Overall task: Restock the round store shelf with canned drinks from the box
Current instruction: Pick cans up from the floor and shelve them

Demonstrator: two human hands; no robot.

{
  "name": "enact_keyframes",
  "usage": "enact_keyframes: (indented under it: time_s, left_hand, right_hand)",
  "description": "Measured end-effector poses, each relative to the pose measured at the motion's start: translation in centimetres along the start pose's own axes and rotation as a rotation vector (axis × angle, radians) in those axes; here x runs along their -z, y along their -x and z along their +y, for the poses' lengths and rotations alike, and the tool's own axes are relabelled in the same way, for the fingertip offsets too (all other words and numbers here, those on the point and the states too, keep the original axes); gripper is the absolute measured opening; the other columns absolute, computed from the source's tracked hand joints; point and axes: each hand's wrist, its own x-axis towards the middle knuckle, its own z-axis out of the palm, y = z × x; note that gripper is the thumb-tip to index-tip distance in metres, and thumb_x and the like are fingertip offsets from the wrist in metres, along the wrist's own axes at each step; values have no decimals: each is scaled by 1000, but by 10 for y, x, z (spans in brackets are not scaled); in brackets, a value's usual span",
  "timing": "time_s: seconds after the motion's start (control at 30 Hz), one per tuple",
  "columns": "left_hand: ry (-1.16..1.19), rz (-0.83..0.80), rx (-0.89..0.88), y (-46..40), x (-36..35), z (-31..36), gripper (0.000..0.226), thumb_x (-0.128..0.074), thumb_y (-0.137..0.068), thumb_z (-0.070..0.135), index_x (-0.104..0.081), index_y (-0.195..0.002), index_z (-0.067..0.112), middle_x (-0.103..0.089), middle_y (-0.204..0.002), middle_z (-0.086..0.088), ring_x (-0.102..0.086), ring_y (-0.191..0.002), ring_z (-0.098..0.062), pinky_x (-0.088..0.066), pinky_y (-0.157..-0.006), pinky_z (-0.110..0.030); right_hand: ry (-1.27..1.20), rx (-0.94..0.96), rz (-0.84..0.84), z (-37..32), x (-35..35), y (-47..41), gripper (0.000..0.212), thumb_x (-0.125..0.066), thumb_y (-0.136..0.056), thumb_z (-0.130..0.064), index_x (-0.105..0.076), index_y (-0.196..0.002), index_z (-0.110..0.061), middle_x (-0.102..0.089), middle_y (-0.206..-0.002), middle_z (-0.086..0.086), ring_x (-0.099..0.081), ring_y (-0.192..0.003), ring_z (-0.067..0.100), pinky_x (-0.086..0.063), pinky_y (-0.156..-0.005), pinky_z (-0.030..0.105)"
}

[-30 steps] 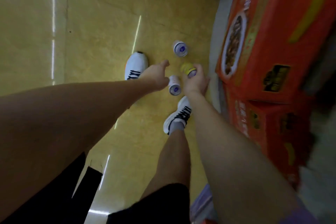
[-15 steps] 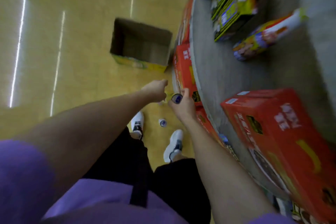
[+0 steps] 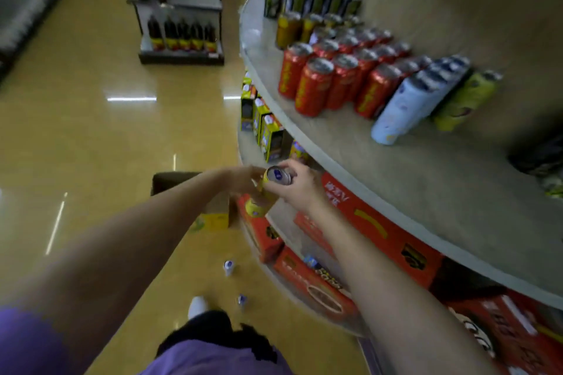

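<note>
My right hand (image 3: 300,189) grips a yellow can (image 3: 275,176) by its upper end, just below the rim of the round shelf (image 3: 307,138). My left hand (image 3: 243,176) is close against it on the left and appears to hold a second yellow can (image 3: 256,207) lower down; its fingers are partly hidden. The open cardboard box (image 3: 179,181) stands on the floor behind my left forearm. Two more cans (image 3: 229,266) (image 3: 242,300) lie on the floor near my shoe. On the shelf's top tier stand red cans (image 3: 316,85), light blue cans (image 3: 402,109) and yellow-green cans (image 3: 466,97).
Red cartons (image 3: 380,231) fill the lower tiers below the rim. Small drink boxes (image 3: 268,131) stand on the middle tier. Bare grey shelf surface (image 3: 441,192) lies to the right of the blue cans. A bottle rack (image 3: 182,33) stands across the yellow floor.
The view has swung up from the floor to the shelf. Both hands have risen from the cans on the floor to shelf height, carrying yellow cans.
</note>
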Motion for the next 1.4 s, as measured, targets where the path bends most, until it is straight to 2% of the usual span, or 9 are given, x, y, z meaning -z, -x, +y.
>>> enact_keyframes:
  time_s: [0.13, 0.23, 0.4, 0.5, 0.57, 0.87, 1.0, 1.27, 1.4]
  left_hand:
    - [47, 18, -146, 35, 2, 77, 51, -88, -54, 25, -69, -99, 11, -71, -94, -8, -64, -82, -14, -54, -81, -39]
    - [100, 59, -228, 52, -4, 132, 28, -87, -64, 13, -72, -88, 12, -74, -86, -5, -69, -80, -18, -56, -77, -38]
    - [271, 168, -326, 58, -9, 199, 35, -84, -71, 9, -71, -103, 9, -72, -101, -15, -70, -84, -25, -59, -74, -38]
    - [382, 202, -388, 52, -12, 233, 40, -82, -73, 10, -65, -109, 15, -73, -98, -12, -71, -86, -29, -60, -77, -43]
    - [425, 210, -417, 44, -14, 253, 44, -80, -74, 7, -60, -113, 18, -72, -94, -9, -71, -86, -28, -59, -79, -48]
    - [331, -126, -519, 17, -20, 326, 43, -65, -55, -8, -60, -98, -10, -61, -85, -25, -60, -78, -34, -49, -70, -39]
    - [384, -227, -549, -3, -12, 342, 53, -70, -72, -10, -57, -120, 8, -65, -99, -14, -65, -94, -26, -53, -76, -33]
    - [-220, 23, -665, -41, 10, 372, 49, -94, -53, 35, -62, -80, 9, -57, -71, 3, -58, -71, -12, -49, -63, -30]
    - [-339, 134, -715, -54, 4, 379, 53, -92, -51, 46, -59, -73, 11, -52, -66, 5, -53, -64, -9, -40, -53, -22]
  right_hand:
    - [-18, 86, 162, -19, 62, 33, 49, -78, -59, -58, -64, -97, -31, -72, -79, -7, -69, -75, 11, -57, -69, 35]
    - [-125, 73, 257, -30, 104, 52, 52, -80, -63, -61, -58, -98, -29, -72, -82, -2, -67, -66, 17, -55, -60, 32]
    - [-317, 49, 333, -14, 170, 66, 6, -52, -100, -16, -56, -100, -21, -66, -101, 10, -66, -59, 31, -58, -62, 45]
    - [-251, -10, 336, 2, 193, 76, 25, -54, -91, 4, -57, -106, -16, -65, -112, 10, -66, -75, 25, -56, -68, 36]
    - [-209, 10, 264, 11, 198, 83, 35, -73, -82, -4, -58, -111, -18, -65, -108, -2, -63, -89, 8, -52, -81, 28]
    - [-189, -46, 451, 32, 232, 87, 65, -94, -55, -30, -59, -109, -27, -68, -105, -5, -66, -94, 14, -56, -81, 39]
    - [-257, -89, 491, 33, 240, 85, 53, -90, -64, -8, -60, -106, -22, -67, -98, -10, -65, -86, 5, -52, -65, 15]
    - [-300, -248, 549, 34, 221, 55, 52, -78, -77, -11, -53, -121, -23, -65, -104, -9, -64, -91, 6, -51, -68, 17]
    - [-239, -282, 696, 41, 203, 37, 52, -83, -73, -31, -54, -117, -28, -66, -105, -11, -65, -98, 10, -55, -85, 34]
